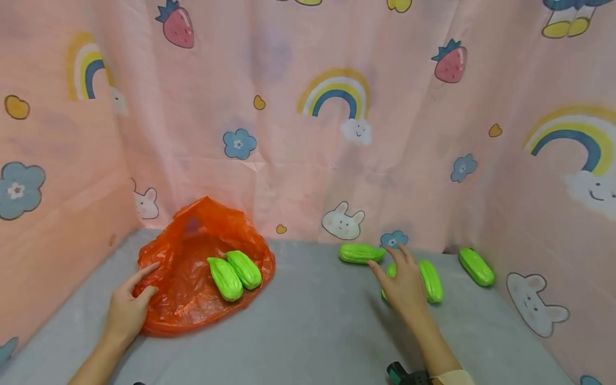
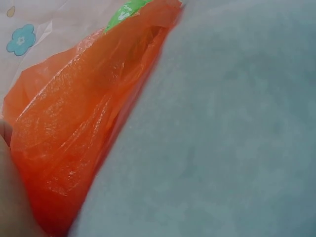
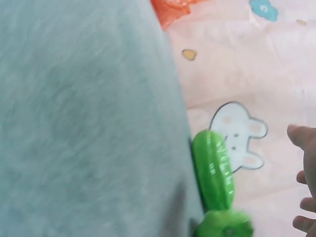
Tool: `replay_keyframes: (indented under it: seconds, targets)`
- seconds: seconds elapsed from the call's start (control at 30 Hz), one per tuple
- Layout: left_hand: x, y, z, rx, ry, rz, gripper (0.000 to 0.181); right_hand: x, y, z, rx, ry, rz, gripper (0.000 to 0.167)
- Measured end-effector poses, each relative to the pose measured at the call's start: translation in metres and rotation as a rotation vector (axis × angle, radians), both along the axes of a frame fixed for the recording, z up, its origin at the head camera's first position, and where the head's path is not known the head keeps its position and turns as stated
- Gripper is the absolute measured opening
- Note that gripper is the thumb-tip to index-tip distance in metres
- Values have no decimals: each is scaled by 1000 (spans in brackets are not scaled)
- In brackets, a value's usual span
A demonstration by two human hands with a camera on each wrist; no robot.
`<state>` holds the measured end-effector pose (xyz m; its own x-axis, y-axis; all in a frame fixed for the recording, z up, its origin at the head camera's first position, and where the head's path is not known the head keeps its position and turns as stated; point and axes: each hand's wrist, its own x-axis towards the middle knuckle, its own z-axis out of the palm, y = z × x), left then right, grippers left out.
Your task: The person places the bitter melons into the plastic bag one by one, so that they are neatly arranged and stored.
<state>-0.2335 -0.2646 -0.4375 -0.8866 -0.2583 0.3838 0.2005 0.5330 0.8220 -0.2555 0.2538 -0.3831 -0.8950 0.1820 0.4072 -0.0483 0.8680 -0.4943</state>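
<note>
Reaching hand, head view: the right hand [image 1: 406, 286] is held spread, thumb and forefinger well parted, with nothing grasped.
Crosswise gourd, head view: the crosswise gourd [image 1: 360, 254] is set at the back of the grey surface [image 1: 308, 331], left of the right palm and slightly farther off.
Long axis, head view: it is laid left to right along the foot of the patterned curtain [image 1: 289, 187], its narrow end turned toward the right forefinger.
Bag side, head view: the orange bag [image 1: 178, 321] is met at its left rim by the left hand [image 1: 122, 313]; the crosswise gourd is well apart from that hand, so the right is nearer.
Bag film, left wrist view: the film is seen against the left hand at the frame edge; whether it is pinched cannot be told.
Gap, right wrist view: the right fingers are shown apart from the crosswise gourd; a grip across its narrow width, it is judged, would be called for.
</note>
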Motion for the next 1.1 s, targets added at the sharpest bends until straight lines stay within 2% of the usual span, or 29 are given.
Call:
replay_keyframes:
  seconds: [0.1,0.23,0.43,0.53,0.67,0.8,1.03,1.1]
  targets:
    - [2,3,-3,12,-22,-4,45,0,8,-15,-23,-27,-36,72]
    - [5,10,-10,43,-62,-6,44,0,18,-25,-82,-96,-52,76]
    - [8,7,-12,63,-44,19,43,-8,20,-33,-121,-147,-24,81]
    - [7,2,-9,46,-45,25,42,-14,20,-40,-121,-104,-28,78]
    - [4,-2,-4,25,-45,24,42,-20,22,-51,-133,-36,-77,74]
    - [3,-5,0,26,-49,21,42,-23,22,-58,-161,-5,-99,71]
    - [-4,-3,0,38,-44,-4,43,-25,30,-68,-232,132,-102,53]
    - [-5,-2,-1,46,-35,-11,42,-24,32,-70,-255,146,-100,50]
